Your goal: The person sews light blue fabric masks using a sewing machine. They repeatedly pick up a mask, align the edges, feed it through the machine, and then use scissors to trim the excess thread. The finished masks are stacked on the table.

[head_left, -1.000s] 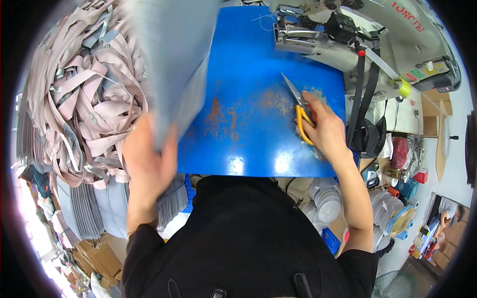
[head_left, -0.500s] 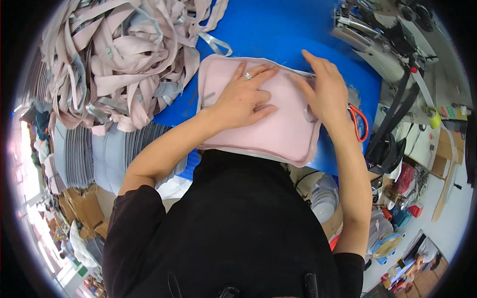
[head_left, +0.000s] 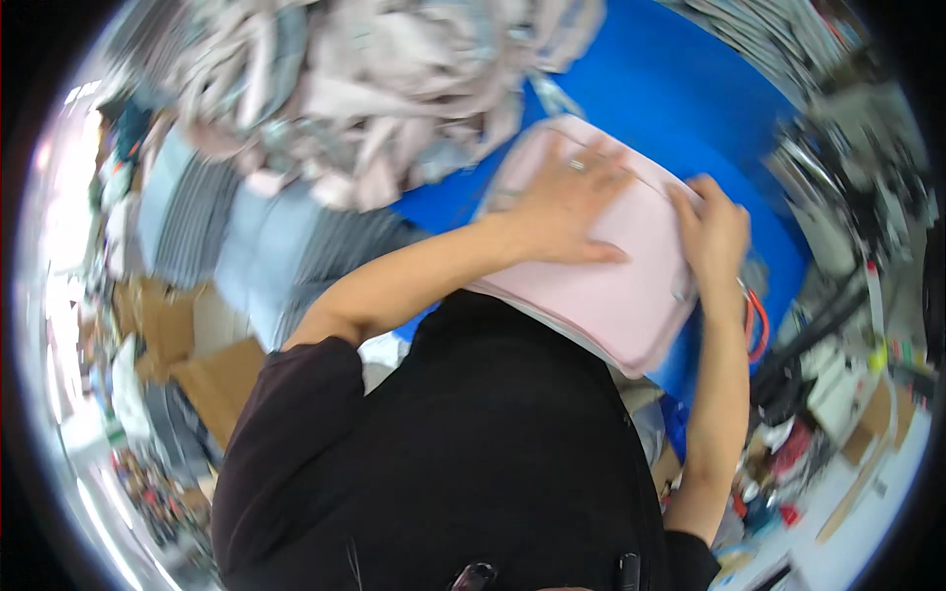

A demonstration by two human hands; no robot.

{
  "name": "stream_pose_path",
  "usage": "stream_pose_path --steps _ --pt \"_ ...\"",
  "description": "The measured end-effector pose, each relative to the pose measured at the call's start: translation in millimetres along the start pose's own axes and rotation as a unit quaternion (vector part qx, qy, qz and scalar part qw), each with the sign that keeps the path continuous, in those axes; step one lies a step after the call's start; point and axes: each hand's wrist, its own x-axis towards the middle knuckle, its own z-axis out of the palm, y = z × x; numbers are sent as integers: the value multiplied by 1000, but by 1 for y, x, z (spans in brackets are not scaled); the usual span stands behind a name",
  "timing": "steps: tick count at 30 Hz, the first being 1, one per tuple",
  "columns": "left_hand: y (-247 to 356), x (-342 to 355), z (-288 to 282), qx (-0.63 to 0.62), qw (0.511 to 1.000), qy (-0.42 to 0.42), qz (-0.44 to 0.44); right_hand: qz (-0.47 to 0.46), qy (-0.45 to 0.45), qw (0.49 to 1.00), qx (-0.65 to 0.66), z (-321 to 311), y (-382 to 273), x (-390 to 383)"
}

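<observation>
With the left hand (head_left: 567, 207), laid palm down and wide open over the far left part of a pink padded piece (head_left: 641, 291), closed around nothing. With the right hand (head_left: 717, 231), bent at the right edge of the same piece, near its far corner; cannot tell whether pinching that edge or merely touching it.

Looks soft, slightly puffed and pale pink, roughly rectangular with rounded corners. Shows a seam close to the rim and a paler strip along the near side. Bears a small greyish detail at the left edge and another beside the right wrist, both too blurred to make out. Lies on a blue table (head_left: 680, 89), turned askew, with the near edge close to black clothing (head_left: 463, 424).

On the left, slants up and rightward along the forearm (head_left: 414, 266) from a bent elbow, with fingers fanned away, thumb pointing right, and a ring (head_left: 576, 164) on one finger. On the right, rises nearly upright along the forearm (head_left: 719, 384), with thumb and forefinger parted.

Just beyond, a red handle loop (head_left: 764, 320) on the table. Farther out, at far left, a tangled heap of pink and grey straps (head_left: 394, 89); below, stacked grey panels (head_left: 187, 222), then a cardboard box (head_left: 227, 379).
</observation>
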Motion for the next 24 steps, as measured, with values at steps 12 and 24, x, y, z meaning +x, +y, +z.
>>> stream_pose_path --steps 12,24 --pt "-109 -191 -277 339 820 424 -182 -7 7 993 118 -43 -1 -38" --pt "-257 -394 -411 378 721 30 -580 17 33 946 321 -62 -19 -64"
